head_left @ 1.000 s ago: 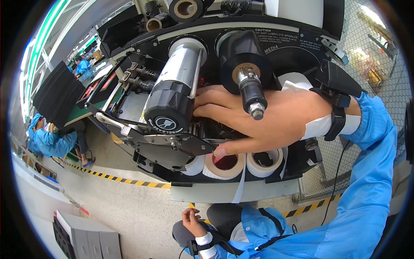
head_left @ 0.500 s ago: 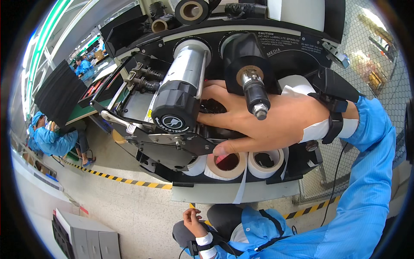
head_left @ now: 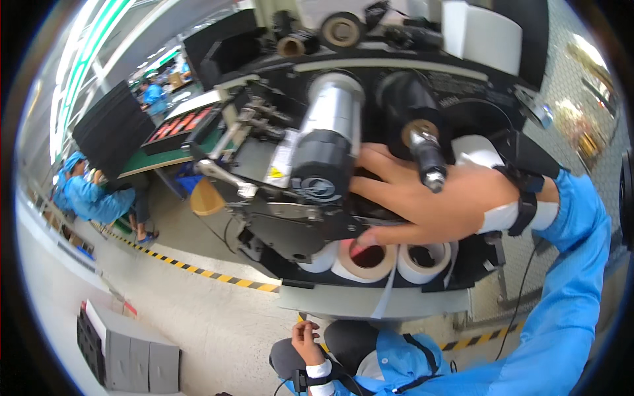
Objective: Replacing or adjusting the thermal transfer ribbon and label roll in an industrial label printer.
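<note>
Over pale floor (head_left: 218,323), my spread right hand (head_left: 432,201) reaches into a black metal machine (head_left: 290,237), grip hidden, my left hand (head_left: 306,340) relaxed, empty.

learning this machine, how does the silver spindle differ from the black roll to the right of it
The silver spindle shows bright, bare metal, while the black roll is dark. The silver spindle ends in a wide black knob; the black roll has a slimmer, metal-tipped shaft jutting from its end. Both project from the same black panel.
</note>
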A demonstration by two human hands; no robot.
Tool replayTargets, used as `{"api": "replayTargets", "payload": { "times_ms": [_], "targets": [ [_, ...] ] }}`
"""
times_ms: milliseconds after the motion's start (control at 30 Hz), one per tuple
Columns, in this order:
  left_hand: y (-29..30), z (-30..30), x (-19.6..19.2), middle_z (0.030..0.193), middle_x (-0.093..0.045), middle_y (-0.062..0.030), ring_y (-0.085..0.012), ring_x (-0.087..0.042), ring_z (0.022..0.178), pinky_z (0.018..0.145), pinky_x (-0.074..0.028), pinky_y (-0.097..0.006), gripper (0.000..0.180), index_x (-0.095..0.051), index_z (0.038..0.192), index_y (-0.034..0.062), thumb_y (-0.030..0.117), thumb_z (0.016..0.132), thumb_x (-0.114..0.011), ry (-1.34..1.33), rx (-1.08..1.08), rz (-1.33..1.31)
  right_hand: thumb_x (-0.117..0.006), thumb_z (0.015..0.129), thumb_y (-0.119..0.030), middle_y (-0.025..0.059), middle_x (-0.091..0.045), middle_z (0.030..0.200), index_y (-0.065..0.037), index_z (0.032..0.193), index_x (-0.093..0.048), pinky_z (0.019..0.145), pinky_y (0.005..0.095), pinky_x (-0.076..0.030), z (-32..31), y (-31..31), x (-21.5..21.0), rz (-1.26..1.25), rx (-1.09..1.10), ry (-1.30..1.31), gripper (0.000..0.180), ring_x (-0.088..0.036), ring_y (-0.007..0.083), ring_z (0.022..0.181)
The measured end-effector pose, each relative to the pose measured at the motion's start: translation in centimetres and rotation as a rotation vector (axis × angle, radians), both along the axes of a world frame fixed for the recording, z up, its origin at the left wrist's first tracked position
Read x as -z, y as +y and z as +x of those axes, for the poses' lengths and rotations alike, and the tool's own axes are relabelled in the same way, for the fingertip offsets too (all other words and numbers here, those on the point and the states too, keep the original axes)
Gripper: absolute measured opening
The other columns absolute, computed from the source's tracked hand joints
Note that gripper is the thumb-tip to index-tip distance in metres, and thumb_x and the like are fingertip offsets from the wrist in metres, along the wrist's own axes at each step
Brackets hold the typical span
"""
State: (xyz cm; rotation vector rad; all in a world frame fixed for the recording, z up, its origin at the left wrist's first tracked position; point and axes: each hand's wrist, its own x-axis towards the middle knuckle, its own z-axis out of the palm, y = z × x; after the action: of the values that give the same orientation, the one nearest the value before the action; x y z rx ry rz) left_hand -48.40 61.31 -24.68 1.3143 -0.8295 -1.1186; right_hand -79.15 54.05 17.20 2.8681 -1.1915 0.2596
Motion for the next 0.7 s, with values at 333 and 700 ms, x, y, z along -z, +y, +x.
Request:
{"api": "replayTargets", "payload": {
  "times_ms": [333, 700],
  "targets": [
    [0.3, -0.5, 0.5, 0.09, -0.073, -0.0061, -0.0139, -0.069, 0.083, 0.066, -0.049, -0.025, 0.011, -0.068, 0.104, 0.0028, 0.012, 0.1, -0.064, 0.092, 0.009, -0.009, -0.06, 0.104, -0.042, 0.0342, -0.038, 0.149, 0.01, 0.146, -0.045, 0.124, 0.0499, -0.033, 1.1, 1.9, -1.6, 0.01, 0.091, 0.149, 0.069, -0.033, 0.0485, 0.146],
    [-0.3, -0.6, 0.2, 0.09, -0.072, -0.0062, -0.0149, -0.07, 0.084, 0.065, -0.049, -0.026, 0.011, -0.067, 0.102, 0.0039, 0.014, 0.1, -0.063, 0.031, 0.037, -0.015, -0.059, 0.105, -0.042, 0.0312, -0.033, 0.157, 0.013, 0.149, -0.038, 0.123, 0.0481, -0.038, 0.3, 0.3, -0.5, 0.043, 0.094, 0.17, 0.074, -0.026, 0.0457, 0.154]
  ]
}}
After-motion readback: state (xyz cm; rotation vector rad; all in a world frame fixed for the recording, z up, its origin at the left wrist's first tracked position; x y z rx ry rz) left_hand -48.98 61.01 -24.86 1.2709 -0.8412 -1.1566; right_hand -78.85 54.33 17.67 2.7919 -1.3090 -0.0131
